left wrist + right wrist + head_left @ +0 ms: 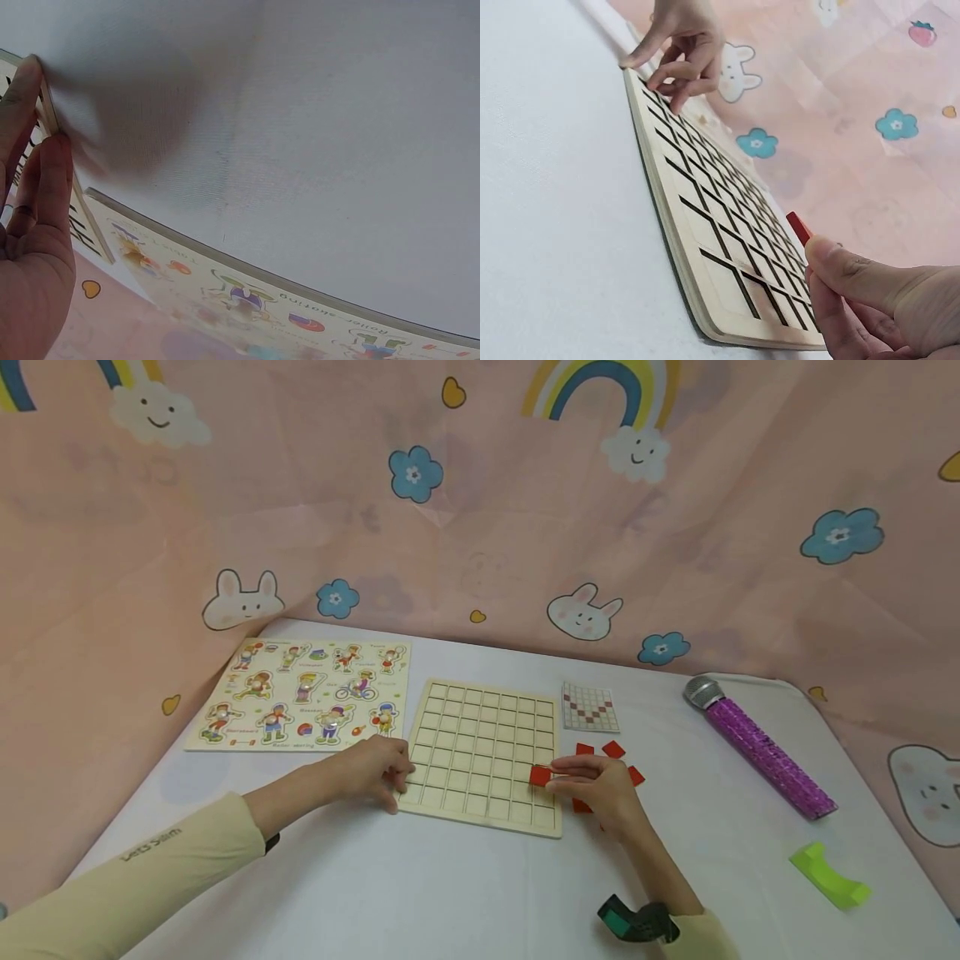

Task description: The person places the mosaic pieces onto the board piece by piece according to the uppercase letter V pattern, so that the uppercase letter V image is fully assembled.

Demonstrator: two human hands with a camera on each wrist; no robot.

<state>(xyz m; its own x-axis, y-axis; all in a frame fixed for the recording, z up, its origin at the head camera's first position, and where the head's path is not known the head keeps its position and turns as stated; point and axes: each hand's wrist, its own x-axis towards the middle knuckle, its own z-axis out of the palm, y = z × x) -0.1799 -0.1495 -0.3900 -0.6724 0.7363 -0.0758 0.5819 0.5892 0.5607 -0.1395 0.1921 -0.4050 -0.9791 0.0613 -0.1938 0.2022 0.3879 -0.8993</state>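
Red tiles point(582, 807) partly hidden.

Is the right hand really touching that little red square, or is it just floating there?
Touching. The right wrist view shows it: the right hand pinches one end of the red square, with the thumb tip right against it.

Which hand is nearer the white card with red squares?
Right. The right hand is in front of the card; the left hand is across the pale wooden grid board from it.
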